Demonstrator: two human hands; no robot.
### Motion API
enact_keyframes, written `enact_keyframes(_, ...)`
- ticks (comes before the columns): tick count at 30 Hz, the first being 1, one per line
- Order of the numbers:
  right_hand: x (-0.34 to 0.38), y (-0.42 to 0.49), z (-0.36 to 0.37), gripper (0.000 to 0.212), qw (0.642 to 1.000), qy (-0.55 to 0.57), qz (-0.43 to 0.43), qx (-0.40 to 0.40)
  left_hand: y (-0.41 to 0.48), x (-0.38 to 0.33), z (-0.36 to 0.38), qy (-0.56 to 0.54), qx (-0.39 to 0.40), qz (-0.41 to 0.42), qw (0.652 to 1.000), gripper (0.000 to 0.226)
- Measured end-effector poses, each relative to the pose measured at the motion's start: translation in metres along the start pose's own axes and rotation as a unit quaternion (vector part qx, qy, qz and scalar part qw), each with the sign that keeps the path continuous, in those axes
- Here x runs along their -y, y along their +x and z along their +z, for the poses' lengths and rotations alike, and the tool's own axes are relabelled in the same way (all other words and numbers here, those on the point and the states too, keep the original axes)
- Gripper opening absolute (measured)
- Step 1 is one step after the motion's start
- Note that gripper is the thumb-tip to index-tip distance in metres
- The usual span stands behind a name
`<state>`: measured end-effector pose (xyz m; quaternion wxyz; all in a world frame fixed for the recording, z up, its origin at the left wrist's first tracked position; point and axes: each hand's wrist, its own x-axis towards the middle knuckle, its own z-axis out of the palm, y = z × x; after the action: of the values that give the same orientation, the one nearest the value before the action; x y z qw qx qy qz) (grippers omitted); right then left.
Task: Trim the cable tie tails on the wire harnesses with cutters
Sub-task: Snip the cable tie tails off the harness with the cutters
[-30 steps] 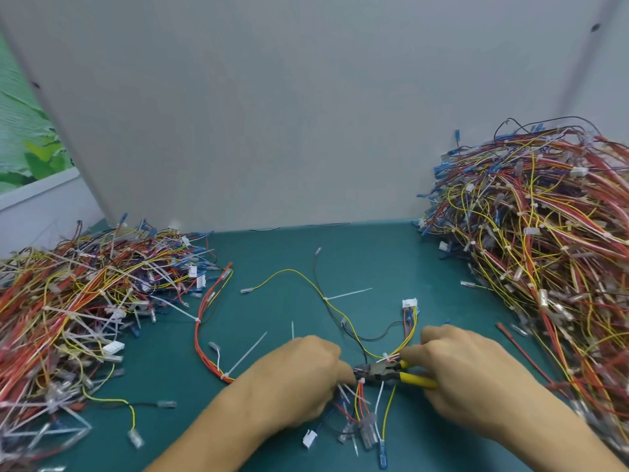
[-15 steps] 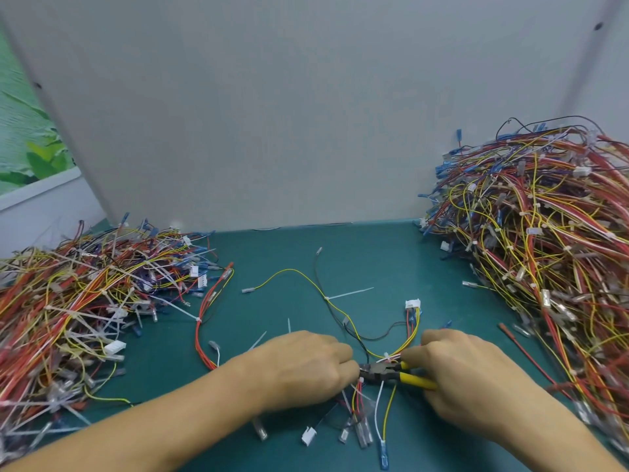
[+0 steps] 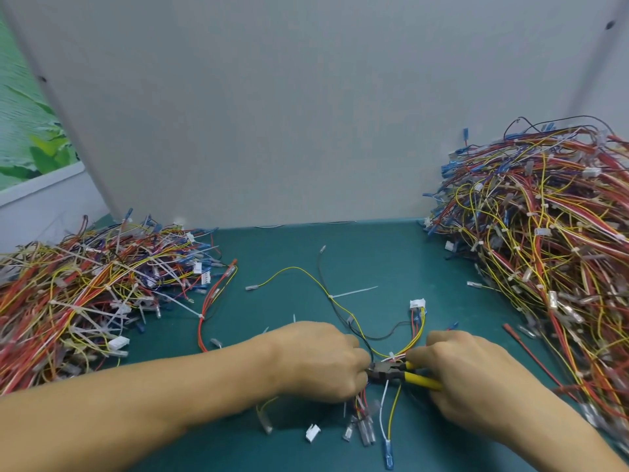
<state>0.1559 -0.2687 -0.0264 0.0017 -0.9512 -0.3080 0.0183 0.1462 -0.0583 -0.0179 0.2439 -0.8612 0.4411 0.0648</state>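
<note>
Hands: I had two, my left hand point(image 3: 320, 361) and right hand point(image 3: 476, 373).
Cutters point(image 3: 394, 372): one.
Loose harness point(image 3: 329, 297): one.
Harness piles: two, left pile point(image 3: 85, 294), right pile point(image 3: 544, 253).

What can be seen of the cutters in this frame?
The cutters have a dark metal head and two yellow, plastic-looking handles. They sit nearly level, low over the green mat, with the head pointing left and its tip meeting the left hand, which grips the wire harness. The right hand grips the handles, hiding their ends. The head looks nearly closed; what it bites is too small to tell.
</note>
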Motion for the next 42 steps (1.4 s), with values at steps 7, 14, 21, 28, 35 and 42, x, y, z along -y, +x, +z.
enact_keyframes(7, -0.001, -0.001, -0.004, 0.02, 1.0, 0.004, -0.005, 0.016, -0.001, 0.007, 0.009, -0.057, -0.015, -0.046, 0.997, 0.014)
enact_keyframes(14, -0.002, -0.001, -0.004, 0.018, 1.0, 0.008, -0.003, 0.024, -0.005, -0.011, 0.031, -0.242, -0.11, -0.176, 0.948, 0.012)
enact_keyframes(21, -0.004, -0.001, -0.005, 0.019, 0.999, 0.005, 0.003, 0.031, -0.008, -0.029, 0.038, -0.295, -0.178, -0.327, 0.88, 0.034)
enact_keyframes(28, -0.003, -0.002, -0.006, 0.019, 1.0, -0.011, 0.001, 0.026, -0.007, -0.037, 0.037, -0.384, -0.245, -0.379, 0.806, 0.025)
enact_keyframes(35, -0.003, -0.003, -0.005, 0.021, 0.999, -0.036, -0.009, 0.016, -0.008, -0.035, 0.035, -0.437, -0.277, -0.407, 0.753, 0.02)
enact_keyframes(42, 0.004, -0.002, -0.001, 0.015, 0.999, -0.032, -0.011, -0.02, -0.019, -0.025, 0.034, -0.526, -0.285, -0.354, 0.719, 0.016)
